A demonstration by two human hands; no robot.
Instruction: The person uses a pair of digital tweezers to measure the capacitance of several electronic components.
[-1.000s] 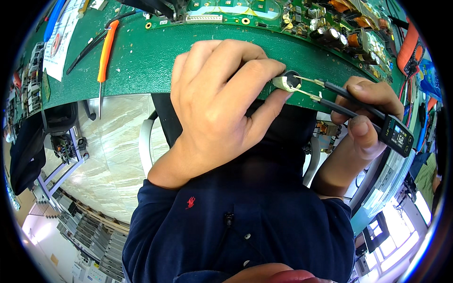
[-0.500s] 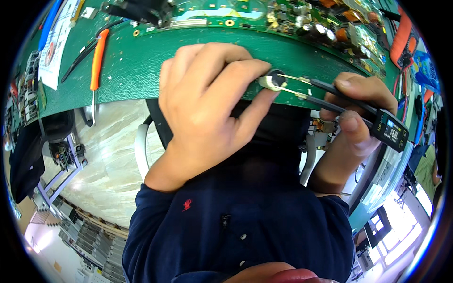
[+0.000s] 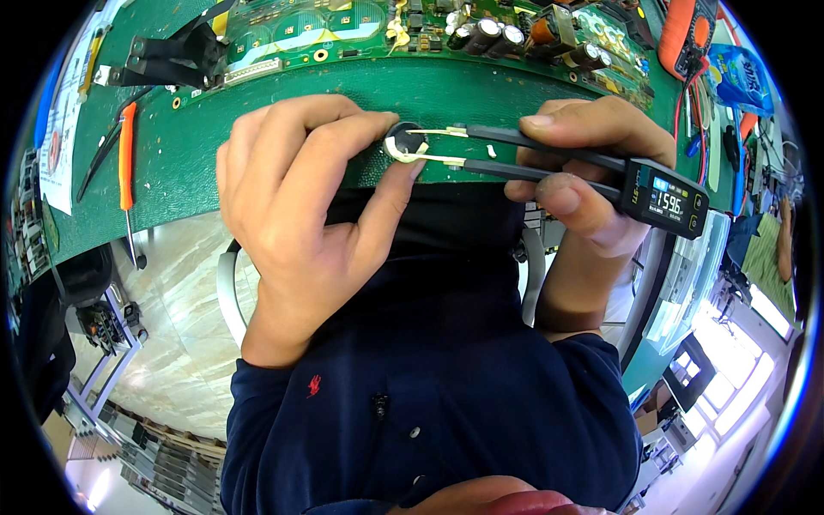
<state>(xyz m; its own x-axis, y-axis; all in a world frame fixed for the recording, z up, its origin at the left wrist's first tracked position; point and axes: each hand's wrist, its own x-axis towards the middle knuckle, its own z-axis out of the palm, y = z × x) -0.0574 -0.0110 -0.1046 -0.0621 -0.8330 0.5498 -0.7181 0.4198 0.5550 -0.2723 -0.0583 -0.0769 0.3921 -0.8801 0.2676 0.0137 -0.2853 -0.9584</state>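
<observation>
My left hand (image 3: 300, 184) pinches a small round black component (image 3: 407, 141), probably a capacitor, between thumb and fingertips near the bench's front edge. Cream-coloured residue rings part of its rim. In my right hand (image 3: 592, 163) is a pair of black digital tester tweezers (image 3: 549, 154), gripped between thumb and fingers, with a lit screen at their rear end. Their two pale metal tips reach the component's exposed end, one at its upper part and one at its lower edge. Whether both tips touch its leads is too small to tell.
A green circuit board (image 3: 343, 43) crowded with parts lies along the far side of the green bench (image 3: 193, 163). An orange-handled screwdriver (image 3: 126, 159) rests at left, its shaft past the edge. At far right are a red multimeter (image 3: 687, 39) and a blue packet (image 3: 740, 77).
The view has shifted, so the hands and bench items sit further left. The tweezers lie more level, and a small white fleck now shows on the bench between their arms.
</observation>
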